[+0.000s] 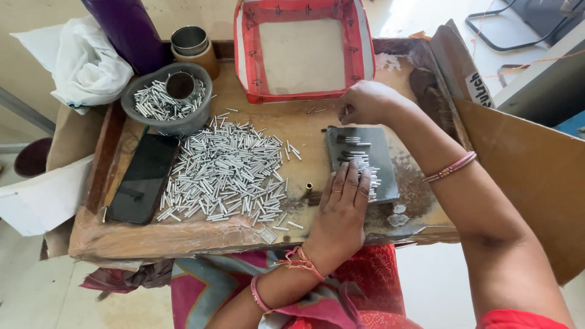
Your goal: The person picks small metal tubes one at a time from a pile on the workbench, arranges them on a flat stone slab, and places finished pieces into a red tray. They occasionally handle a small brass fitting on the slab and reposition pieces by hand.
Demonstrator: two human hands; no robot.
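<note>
The left hand [342, 204] is lying flat, fingers spread, pressing small metal tubes [359, 159] onto the dark slab [381, 152] on the tabletop [304, 125]. Just beyond them, the right hand [364, 102] is hovering, curled, seemingly pinching something.

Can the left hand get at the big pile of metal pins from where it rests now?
Probably yes. The left hand lies flat on the grey slab, and the pile of metal pins sits right beside it on the board, with nothing between.
</note>
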